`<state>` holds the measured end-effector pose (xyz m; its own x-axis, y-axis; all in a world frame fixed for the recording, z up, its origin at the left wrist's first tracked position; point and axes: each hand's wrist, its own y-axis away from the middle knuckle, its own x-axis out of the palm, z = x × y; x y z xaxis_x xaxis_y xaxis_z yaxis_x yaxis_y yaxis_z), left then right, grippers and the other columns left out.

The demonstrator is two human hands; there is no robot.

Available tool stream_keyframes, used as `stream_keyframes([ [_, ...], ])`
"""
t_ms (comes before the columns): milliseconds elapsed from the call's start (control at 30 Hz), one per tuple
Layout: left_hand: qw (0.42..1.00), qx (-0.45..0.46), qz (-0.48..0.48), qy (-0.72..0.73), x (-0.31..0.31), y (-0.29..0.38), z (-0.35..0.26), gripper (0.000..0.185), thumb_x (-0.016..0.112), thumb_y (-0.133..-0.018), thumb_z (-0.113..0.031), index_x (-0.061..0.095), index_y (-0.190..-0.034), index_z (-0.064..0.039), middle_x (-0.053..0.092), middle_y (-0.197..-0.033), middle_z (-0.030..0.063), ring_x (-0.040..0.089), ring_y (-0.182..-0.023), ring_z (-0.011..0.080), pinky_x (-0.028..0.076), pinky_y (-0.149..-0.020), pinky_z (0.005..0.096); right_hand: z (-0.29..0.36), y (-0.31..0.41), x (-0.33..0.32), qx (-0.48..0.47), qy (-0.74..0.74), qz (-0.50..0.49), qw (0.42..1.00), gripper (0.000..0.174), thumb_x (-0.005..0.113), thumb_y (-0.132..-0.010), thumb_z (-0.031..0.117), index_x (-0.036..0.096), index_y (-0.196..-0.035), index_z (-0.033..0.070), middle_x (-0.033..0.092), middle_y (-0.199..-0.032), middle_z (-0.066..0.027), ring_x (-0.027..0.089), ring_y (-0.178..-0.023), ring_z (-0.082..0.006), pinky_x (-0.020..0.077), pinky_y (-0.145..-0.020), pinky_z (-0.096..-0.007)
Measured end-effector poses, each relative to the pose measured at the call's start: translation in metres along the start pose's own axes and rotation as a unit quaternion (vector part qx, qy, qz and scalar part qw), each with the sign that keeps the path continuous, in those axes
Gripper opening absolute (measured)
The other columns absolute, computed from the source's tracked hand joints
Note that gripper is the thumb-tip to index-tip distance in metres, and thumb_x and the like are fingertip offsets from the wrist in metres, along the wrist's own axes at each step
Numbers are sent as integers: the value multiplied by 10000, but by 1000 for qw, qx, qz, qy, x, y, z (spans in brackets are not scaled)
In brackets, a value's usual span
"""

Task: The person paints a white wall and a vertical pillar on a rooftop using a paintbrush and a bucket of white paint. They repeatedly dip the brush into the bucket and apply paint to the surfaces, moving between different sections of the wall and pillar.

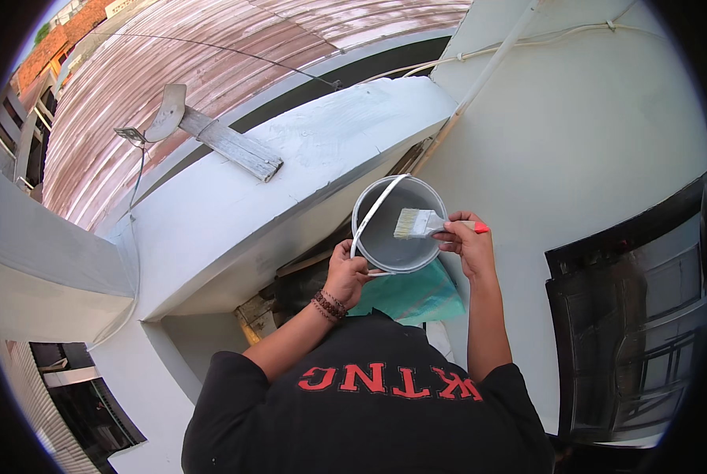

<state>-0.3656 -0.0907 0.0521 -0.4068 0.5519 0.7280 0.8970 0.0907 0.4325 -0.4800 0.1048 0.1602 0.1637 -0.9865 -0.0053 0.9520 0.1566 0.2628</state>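
A round plastic bucket (pixel 383 237) with grey paint over its inner wall is held up before me. My left hand (pixel 348 275) grips its white handle (pixel 377 207) near the rim. Between the fingers of my right hand (pixel 467 244) is a flat paintbrush (pixel 421 223), its pale bristles pointing left above the bucket's mouth. The brush's metal ferrule is smeared with light paint, and the end of its handle is red. How much paint lies in the bucket I cannot tell.
A white-painted ledge (pixel 258 160) runs diagonally ahead, with a weathered wooden board (pixel 232 145) jutting from it. Beyond lies a corrugated roof (pixel 211 65). A pale wall (pixel 578 136) with a pipe (pixel 478 83) and a dark-framed window (pixel 632 332) stands right. Green sheeting (pixel 415 293) lies below.
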Motion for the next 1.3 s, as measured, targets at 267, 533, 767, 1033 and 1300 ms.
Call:
stream_keyframes([
  [267, 1000, 12, 9, 24, -2, 1, 0, 518, 448, -707, 117, 374, -1200, -28, 494, -1072, 109, 610, -901, 231, 579, -771, 426, -2, 1, -5, -19, 29, -10, 999, 223, 651, -847, 73, 564, -1044, 19, 692, -886, -128, 720, -768, -213, 559, -570, -277],
  [533, 1000, 23, -1, -2, -8, 8, 1, 587, 436, -716, 91, 346, -1292, 22, 463, -1212, 144, 570, -1094, 277, 548, -932, 529, 9, 7, -4, -24, 0, 20, 999, 282, 692, -809, 74, 570, -1043, -25, 679, -923, -160, 709, -810, -243, 565, -584, -294],
  [767, 999, 34, -24, 5, -6, 14, -1, 473, 463, -729, 113, 377, -1178, -8, 511, -1090, 112, 602, -893, 209, 582, -763, 401, 3, 6, 16, -78, 153, 42, 984, 193, 669, -827, 84, 630, -981, -26, 684, -875, -106, 698, -782, -202, 572, -561, -294],
  [1033, 998, 60, -20, -25, -6, 15, 8, 463, 477, -748, 132, 387, -1180, -8, 544, -1091, 124, 639, -854, 205, 581, -678, 314, -28, -7, 43, -64, 353, 41, 933, 185, 692, -734, 104, 662, -867, -20, 637, -633, -128, 664, -554, -199, 545, -521, -319],
  [1300, 996, 44, -12, -81, -9, 16, 18, 517, 431, -715, 140, 368, -1212, 13, 512, -1132, 140, 618, -1000, 259, 589, -846, 443, -58, -7, 30, -103, 409, -32, 906, 256, 735, -701, 198, 668, -809, -25, 662, -668, -192, 681, -642, -305, 555, -617, -376],
])
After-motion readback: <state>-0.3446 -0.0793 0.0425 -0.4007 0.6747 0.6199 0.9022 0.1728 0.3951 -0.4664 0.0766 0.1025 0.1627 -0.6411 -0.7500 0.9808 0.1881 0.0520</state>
